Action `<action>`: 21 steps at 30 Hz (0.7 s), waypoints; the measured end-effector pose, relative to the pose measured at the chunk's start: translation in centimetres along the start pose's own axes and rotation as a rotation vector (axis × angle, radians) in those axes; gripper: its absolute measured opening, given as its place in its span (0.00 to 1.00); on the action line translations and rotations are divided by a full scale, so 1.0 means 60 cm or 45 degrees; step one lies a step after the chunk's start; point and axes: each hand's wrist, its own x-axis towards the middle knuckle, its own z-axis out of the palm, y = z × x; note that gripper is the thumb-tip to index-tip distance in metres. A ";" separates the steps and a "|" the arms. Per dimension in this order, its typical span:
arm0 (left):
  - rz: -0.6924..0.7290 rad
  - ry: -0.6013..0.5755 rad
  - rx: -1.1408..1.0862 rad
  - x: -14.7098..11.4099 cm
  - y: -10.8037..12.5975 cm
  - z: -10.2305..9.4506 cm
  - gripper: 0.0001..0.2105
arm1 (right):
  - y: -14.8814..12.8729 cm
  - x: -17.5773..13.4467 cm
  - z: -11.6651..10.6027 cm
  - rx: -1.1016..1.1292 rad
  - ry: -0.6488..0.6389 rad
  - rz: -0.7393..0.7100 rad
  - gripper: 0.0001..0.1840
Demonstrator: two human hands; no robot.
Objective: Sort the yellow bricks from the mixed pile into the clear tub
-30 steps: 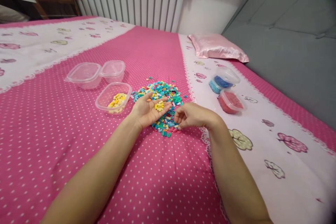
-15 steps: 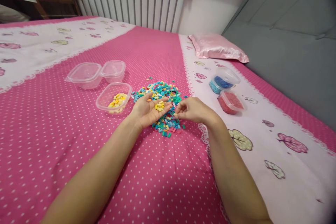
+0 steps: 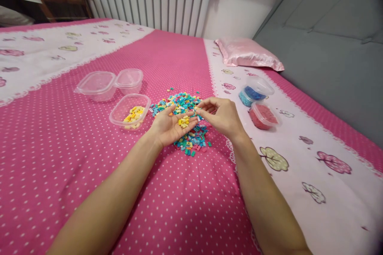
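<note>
Palm up, my left hand (image 3: 172, 127) holds a little heap of yellow toy bricks (image 3: 183, 122) on its outstretched fingers. My right hand (image 3: 221, 116) is closed in a pinch just above the left fingertips. Whatever lies between its thumb and fingers is too small to make out. Beneath both hands spreads a pile of small mixed-colour toy bricks (image 3: 191, 142), in teal, blue, yellow, pink and other colours, partly hidden by the hands. Left of the pile, an open clear plastic tub (image 3: 118, 116) contains yellow bricks (image 3: 133, 115).
Two more clear tubs (image 3: 100, 83) stand behind the yellow one. On the right are a tub with red bricks (image 3: 263, 116) and containers of dark blue (image 3: 254, 93) and light blue bricks (image 3: 245, 99). A pink pillow (image 3: 248, 53) lies by the grey headboard (image 3: 329, 40).
My right hand has moved up and left from the pile's right side, towards my left fingertips. The left hand has barely shifted, with the yellow bricks still on it.
</note>
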 end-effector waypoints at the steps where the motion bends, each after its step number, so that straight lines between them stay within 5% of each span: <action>1: -0.004 -0.008 0.000 0.000 0.000 -0.001 0.27 | -0.002 0.000 0.002 0.016 0.003 -0.017 0.08; 15: 0.022 0.039 0.004 -0.003 0.002 0.000 0.26 | 0.009 0.001 0.006 -0.112 0.115 0.077 0.09; 21: 0.210 0.120 -0.033 -0.003 0.007 0.001 0.25 | 0.021 -0.003 0.010 -0.301 -0.310 0.244 0.06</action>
